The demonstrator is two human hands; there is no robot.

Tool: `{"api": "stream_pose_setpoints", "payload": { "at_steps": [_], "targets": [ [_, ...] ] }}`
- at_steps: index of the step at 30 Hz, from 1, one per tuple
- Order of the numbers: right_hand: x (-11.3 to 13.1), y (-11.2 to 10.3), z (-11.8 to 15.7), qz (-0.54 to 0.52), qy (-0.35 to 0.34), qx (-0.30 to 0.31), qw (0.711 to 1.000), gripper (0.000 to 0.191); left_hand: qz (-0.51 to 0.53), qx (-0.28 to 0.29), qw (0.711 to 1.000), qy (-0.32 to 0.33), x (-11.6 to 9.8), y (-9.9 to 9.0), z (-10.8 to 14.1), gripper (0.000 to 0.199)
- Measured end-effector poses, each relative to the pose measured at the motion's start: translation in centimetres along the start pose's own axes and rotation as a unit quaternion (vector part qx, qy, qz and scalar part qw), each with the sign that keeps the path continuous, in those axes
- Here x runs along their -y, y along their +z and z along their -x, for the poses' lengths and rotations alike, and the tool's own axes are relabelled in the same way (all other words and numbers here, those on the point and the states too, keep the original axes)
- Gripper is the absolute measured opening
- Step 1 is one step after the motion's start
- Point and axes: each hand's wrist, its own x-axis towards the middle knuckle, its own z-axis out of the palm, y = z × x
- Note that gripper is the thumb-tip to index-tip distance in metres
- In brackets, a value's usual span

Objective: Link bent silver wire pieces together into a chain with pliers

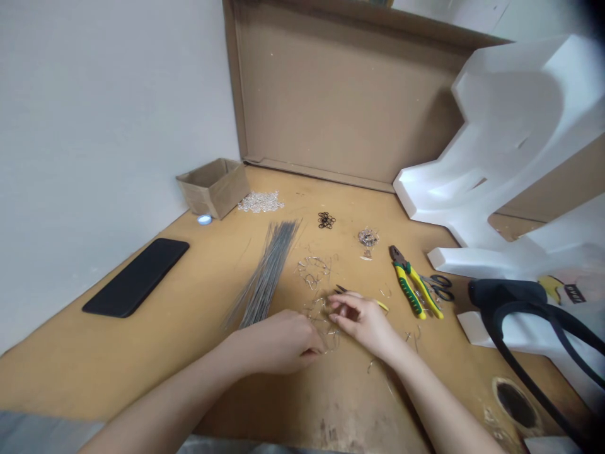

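Silvery bent wire scraps sprawl far to near between the left hand and right hand, left fingers curled down at the near end, right fingers pinched just above, any grip too fine to tell

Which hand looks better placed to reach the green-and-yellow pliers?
Probably the right hand: it is closer to the pliers, with only stray wire bits between. The left hand is farther away, over the wire tangle.

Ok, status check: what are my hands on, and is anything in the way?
Left hand, right hand close together over loose bent wire pieces. Grip unclear. Straight wire bundle just beyond left hand; nothing blocking.
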Motion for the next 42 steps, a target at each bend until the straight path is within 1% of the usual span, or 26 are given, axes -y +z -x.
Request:
{"api": "stream_pose_setpoints", "payload": {
  "at_steps": [3, 5, 7, 9, 11, 13, 14, 15, 16, 17, 19, 20, 21, 22, 24, 28, 31, 33, 35, 37, 39, 42],
  "targets": [
    [0.0, 0.1, 0.0, 0.001, 0.001, 0.002, 1.000, 0.028, -0.027, 0.007, 1.000, -0.004, 0.3, 0.9, -0.3, 0.024],
    [0.0, 0.1, -0.1, 0.004, 0.000, -0.002, 1.000, 0.028, -0.048, 0.022, 0.999, 0.003, 0.5, 1.6, -0.6, 0.025],
    [-0.1, 0.0, -0.1, 0.004, -0.002, -0.011, 1.000, 0.026, -0.044, 0.026, 0.999, 0.006, 0.6, 1.8, -0.9, 0.026],
    [-0.3, 0.0, -0.1, -0.002, -0.007, -0.028, 1.000, 0.025, -0.002, 0.011, 1.000, -0.005, 0.5, 1.2, -0.8, 0.025],
    [-0.5, -0.1, -0.1, -0.011, -0.015, -0.050, 0.999, 0.025, 0.054, -0.005, 0.998, -0.028, 0.4, -0.1, -0.4, 0.021],
    [-0.6, -0.2, -0.1, -0.011, -0.024, -0.078, 0.997, 0.026, 0.112, -0.058, 0.988, -0.085, 0.5, -1.5, 0.1, 0.021],
    [-0.6, -0.2, -0.2, -0.008, -0.030, -0.094, 0.995, 0.026, 0.136, -0.086, 0.979, -0.127, 0.6, -2.0, 0.3, 0.025],
    [-0.7, -0.3, -0.2, -0.004, -0.035, -0.112, 0.993, 0.026, 0.159, -0.100, 0.969, -0.160, 0.8, -2.2, 0.4, 0.031],
    [-0.7, -0.3, -0.2, 0.000, -0.039, -0.133, 0.990, 0.026, 0.195, -0.100, 0.959, -0.180, 1.0, -2.3, 0.4, 0.036],
    [-0.6, -0.3, -0.3, 0.004, -0.041, -0.153, 0.987, 0.026, 0.247, -0.094, 0.946, -0.189, 1.2, -2.0, 0.3, 0.038],
    [-0.4, -0.4, -0.4, 0.010, -0.039, -0.194, 0.980, 0.025, 0.347, -0.057, 0.914, -0.203, 1.6, -0.9, -0.3, 0.041],
    [-0.3, -0.5, -0.4, 0.010, -0.038, -0.211, 0.977, 0.025, 0.379, -0.039, 0.900, -0.214, 1.7, -0.3, -0.8, 0.042],
    [-0.2, -0.5, -0.4, 0.007, -0.037, -0.227, 0.973, 0.025, 0.394, -0.030, 0.891, -0.222, 1.8, 0.4, -1.2, 0.043],
    [-0.1, -0.6, -0.4, 0.001, -0.038, -0.241, 0.970, 0.025, 0.409, -0.034, 0.883, -0.229, 1.9, 0.9, -1.7, 0.042],
    [0.2, -0.7, -0.4, -0.014, -0.044, -0.261, 0.964, 0.025, 0.459, -0.055, 0.855, -0.235, 1.8, 1.7, -2.5, 0.041],
    [0.4, -0.8, -0.4, -0.036, -0.047, -0.284, 0.957, 0.026, 0.563, -0.110, 0.785, -0.234, 1.7, 2.4, -3.3, 0.037],
    [0.3, -0.9, -0.4, -0.044, -0.035, -0.296, 0.954, 0.027, 0.603, -0.148, 0.741, -0.254, 1.8, 3.0, -3.6, 0.036],
    [0.3, -0.9, -0.4, -0.049, -0.027, -0.301, 0.952, 0.027, 0.623, -0.183, 0.712, -0.268, 1.9, 3.4, -3.8, 0.037],
    [0.3, -0.9, -0.5, -0.052, -0.023, -0.302, 0.952, 0.027, 0.648, -0.212, 0.687, -0.251, 2.0, 3.5, -3.8, 0.040],
    [0.3, -0.9, -0.4, -0.054, -0.019, -0.297, 0.953, 0.027, 0.675, -0.217, 0.675, -0.204, 2.0, 3.5, -3.8, 0.040],
    [0.2, -0.9, -0.4, -0.059, -0.015, -0.287, 0.956, 0.027, 0.690, -0.210, 0.671, -0.171, 1.9, 3.5, -3.8, 0.036],
    [0.2, -1.0, -0.3, -0.066, -0.018, -0.274, 0.959, 0.027, 0.692, -0.206, 0.672, -0.166, 2.0, 3.6, -3.8, 0.032]
  ]
}}
